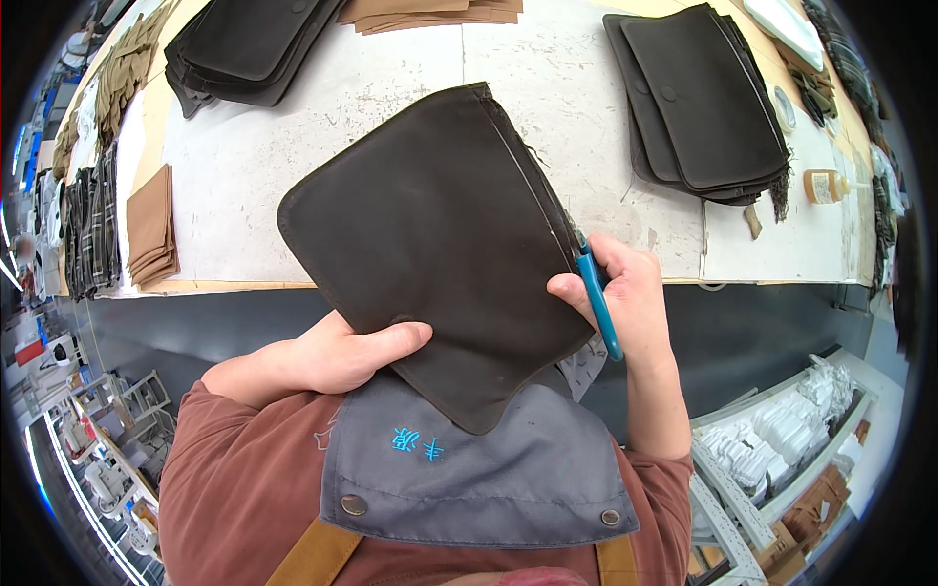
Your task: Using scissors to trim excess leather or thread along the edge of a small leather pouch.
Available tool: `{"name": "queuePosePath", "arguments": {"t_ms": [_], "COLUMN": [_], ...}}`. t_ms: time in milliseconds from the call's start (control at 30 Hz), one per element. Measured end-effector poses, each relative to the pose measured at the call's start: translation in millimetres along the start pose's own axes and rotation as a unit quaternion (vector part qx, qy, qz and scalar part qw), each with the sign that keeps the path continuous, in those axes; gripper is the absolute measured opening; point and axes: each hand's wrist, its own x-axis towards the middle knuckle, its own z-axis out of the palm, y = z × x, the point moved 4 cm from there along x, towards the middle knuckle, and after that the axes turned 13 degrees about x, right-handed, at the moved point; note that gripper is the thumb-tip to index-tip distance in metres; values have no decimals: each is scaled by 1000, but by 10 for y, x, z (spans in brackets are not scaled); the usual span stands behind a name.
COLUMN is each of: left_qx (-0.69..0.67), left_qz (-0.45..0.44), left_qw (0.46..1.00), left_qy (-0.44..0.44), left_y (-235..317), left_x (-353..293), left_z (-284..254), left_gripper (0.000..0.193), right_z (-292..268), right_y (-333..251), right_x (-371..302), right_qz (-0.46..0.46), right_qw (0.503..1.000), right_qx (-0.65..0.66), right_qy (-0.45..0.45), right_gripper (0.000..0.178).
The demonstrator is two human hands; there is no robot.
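Note:
A dark brown, flat leather-like panel [430, 225] with rounded corners is held up in front of me, tilted, over the table's near edge. My left hand [352, 354] grips its lower left side, the thumb lying on top and the other fingers hidden beneath. In my right hand [625, 293] is a pair of blue-handled snips [598, 305], held against the panel's right edge. Its blades are mostly hidden there. Along that edge run a pale line and some loose dark threads.
Dark flap pieces are stacked at the far left [256, 44] and far right [699, 107] of the white-topped table [410, 83]. Brown pieces [151, 227] lie at the left edge. A small amber bottle [826, 187] lies at the right. Below right stands a rack of white bundles [772, 435].

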Motion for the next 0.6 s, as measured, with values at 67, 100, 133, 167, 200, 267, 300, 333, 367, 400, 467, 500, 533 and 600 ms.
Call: {"name": "queuePosePath", "arguments": {"t_ms": [67, 100, 133, 167, 200, 267, 300, 333, 367, 400, 467, 500, 533, 600], "left_qx": [-2, 3, 8, 9, 13, 18, 18, 18, 19, 17, 15, 7, 0, 1], "left_qz": [2, -5, -12, -12, -14, -16, -18, -20, -19, -9, 1, 5, 8, 8], "left_qw": [1000, 1000, 1000, 1000, 1000, 1000, 1000, 1000, 1000, 1000, 1000, 1000, 1000, 1000], "left_qy": [-1, -6, -11, -11, -10, -9, -10, -10, -10, -11, -11, -10, -8, -15], "left_y": [15, 36, 47, 52, 54, 59, 62, 65, 60, 55, 50, 51, 51, 39], "left_x": [0, -1, -2, -3, -5, -5, -2, 0, 1, 4, 7, 10, 13, 17], "left_z": [3, 8, 14, 17, 20, 25, 28, 32, 27, 24, 22, 26, 26, 15], "left_gripper": [28, 28, 28, 28, 28, 28, 29, 29, 29, 29, 29, 29, 30, 30], "right_z": [-9, -11, -12, -9, -5, -8, -5, -2, 5, 7, 14, 15, 19, 14], "right_y": [-15, -26, -30, -43, -59, -99, -105, -107, -120, -129, -127, -130, -135, -136], "right_x": [3, 6, 17, 35, 56, 117, 142, 157, 172, 181, 184, 183, 184, 181], "right_qz": [-6, -13, -12, -20, -28, -17, -6, -6, -14, -22, -29, -35, -35, -22], "right_qw": [1000, 1000, 1000, 999, 998, 998, 998, 998, 998, 999, 999, 999, 999, 1000], "right_qx": [-8, -16, -16, -31, -47, -54, -61, -60, -53, -46, -39, -33, -33, -20], "right_qy": [-5, -10, -9, -10, -11, -17, -23, -24, -18, -12, -7, -2, -2, 4], "right_gripper": [58, 59, 59, 60, 61, 61, 62, 62, 61, 60, 59, 58, 58, 56]}}
